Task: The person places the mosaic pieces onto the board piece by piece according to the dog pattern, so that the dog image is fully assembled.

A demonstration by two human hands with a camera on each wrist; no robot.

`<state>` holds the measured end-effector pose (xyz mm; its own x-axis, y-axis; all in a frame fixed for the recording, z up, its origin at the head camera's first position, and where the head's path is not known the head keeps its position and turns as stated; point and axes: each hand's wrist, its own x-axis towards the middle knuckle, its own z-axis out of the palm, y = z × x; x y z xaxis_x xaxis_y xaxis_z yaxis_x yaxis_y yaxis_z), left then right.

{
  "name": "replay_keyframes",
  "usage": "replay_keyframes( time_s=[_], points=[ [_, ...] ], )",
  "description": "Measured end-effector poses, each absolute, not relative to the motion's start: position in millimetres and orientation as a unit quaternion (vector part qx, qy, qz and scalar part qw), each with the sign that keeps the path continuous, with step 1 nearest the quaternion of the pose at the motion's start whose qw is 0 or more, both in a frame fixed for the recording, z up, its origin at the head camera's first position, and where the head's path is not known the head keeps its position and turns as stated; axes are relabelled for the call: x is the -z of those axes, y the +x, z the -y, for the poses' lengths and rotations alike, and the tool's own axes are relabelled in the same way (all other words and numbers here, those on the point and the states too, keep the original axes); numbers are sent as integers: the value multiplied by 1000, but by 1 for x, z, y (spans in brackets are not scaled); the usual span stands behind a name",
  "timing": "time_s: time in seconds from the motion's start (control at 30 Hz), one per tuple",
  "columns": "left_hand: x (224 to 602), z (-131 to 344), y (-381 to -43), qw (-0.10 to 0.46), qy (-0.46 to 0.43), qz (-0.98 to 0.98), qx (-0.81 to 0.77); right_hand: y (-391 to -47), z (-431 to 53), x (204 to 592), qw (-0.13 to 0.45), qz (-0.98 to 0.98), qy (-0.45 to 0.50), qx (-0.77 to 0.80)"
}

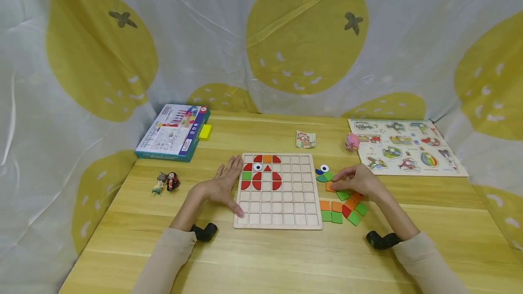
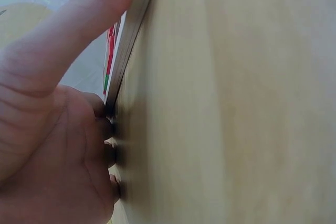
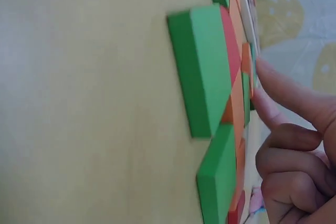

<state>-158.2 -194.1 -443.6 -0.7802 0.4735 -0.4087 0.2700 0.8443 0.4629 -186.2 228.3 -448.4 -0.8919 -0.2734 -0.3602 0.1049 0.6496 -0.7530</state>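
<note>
A square wooden grid board (image 1: 288, 194) lies on the table, with red, orange and green tiles and an eye tile (image 1: 257, 167) set in its upper left cells. My left hand (image 1: 220, 187) is spread along the board's left edge, thumb on the lower left corner; the wrist view shows its thumb (image 2: 68, 30) against the rim. To the right of the board my right hand (image 1: 359, 180) has thumb and forefinger pinching an orange square tile (image 1: 329, 187). Around it are green tiles (image 1: 343, 195), more orange tiles (image 1: 337, 206), a red tile (image 1: 346, 211) and another eye tile (image 1: 324, 168).
A picture card (image 1: 306, 139) lies behind the board. At the back right are a pink figurine (image 1: 352, 142) and a vehicle puzzle board (image 1: 408, 146). On the left stand a game box (image 1: 173, 133), a yellow block (image 1: 205, 132) and two small figurines (image 1: 171, 181).
</note>
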Motion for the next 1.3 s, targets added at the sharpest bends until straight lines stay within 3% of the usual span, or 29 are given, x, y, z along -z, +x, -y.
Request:
replay_keyframes(
  time_s=[0.13, 0.5, 0.93, 1.3],
  points=[
    [442, 195, -158, 264, 199, -925, -186, -183, -227, 449, 249, -869, -65, 423],
    [443, 197, -158, 258, 202, -927, -184, -175, -216, 443, 184, -893, -138, 387],
    [446, 193, -157, 253, 216, -924, -191, -177, -83, 429, 221, -866, -119, 432],
    [444, 194, -157, 253, 208, -925, -192, -181, -62, 437, 213, -868, -129, 430]
  ],
)
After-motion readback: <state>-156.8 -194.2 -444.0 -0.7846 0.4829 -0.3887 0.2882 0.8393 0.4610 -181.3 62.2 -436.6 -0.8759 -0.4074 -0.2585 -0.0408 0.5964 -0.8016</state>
